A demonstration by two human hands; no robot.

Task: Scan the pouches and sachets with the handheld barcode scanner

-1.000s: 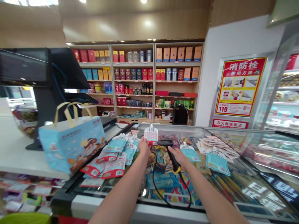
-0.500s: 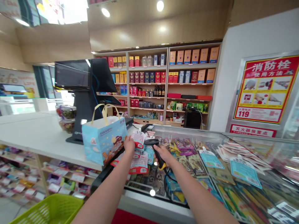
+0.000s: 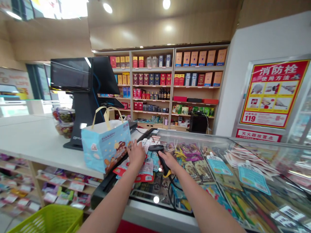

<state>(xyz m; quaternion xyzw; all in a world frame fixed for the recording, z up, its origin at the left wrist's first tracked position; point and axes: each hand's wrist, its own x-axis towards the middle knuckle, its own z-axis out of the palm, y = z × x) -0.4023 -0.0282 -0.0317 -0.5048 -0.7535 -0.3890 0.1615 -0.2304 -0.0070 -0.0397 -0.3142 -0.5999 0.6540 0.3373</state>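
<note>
Left hand (image 3: pixel 136 155): one, over the pouch pile on the near left of the glass top; visible fingers spread apart, back of the hand toward the viewer; the tips reach close to the blue carrier bag, contact not tellable.
Right hand (image 3: pixel 169 162): one, just right of the pile; fingers wrapped and clamped on the handle of the scanner.
Scanner (image 3: pixel 165 165): black, yellow at the lower end of the handle; held tilted above the glass, head toward the left hand.
Cable (image 3: pixel 170 195): dark, looping below the scanner.
Pouch pile: red-and-white pouches (image 3: pixel 148 171) and blue pouches (image 3: pixel 154 159), overlapping, lying partly beneath the left hand and forearm; count not tellable.
Loose blue pouches: two, capped, flat on the glass to the right, apart from the pile; one nearer the right hand (image 3: pixel 219 165), one farther right (image 3: pixel 254 178).
White packets (image 3: pixel 250 160): fanned stack, beside those two.
Glass top (image 3: pixel 175 133): clear, with packaged goods showing beneath.
Carrier bag (image 3: pixel 104 147): light blue, cartoon print, cream handles, upright at the left of the pile.
Monitor (image 3: pixel 70 75): black, on a stand upon the white counter (image 3: pixel 26 129).
Basket (image 3: pixel 52 218): lime green, lower left, partly cut off.
Wall poster (image 3: pixel 274 94): red and yellow, framed, right.
</note>
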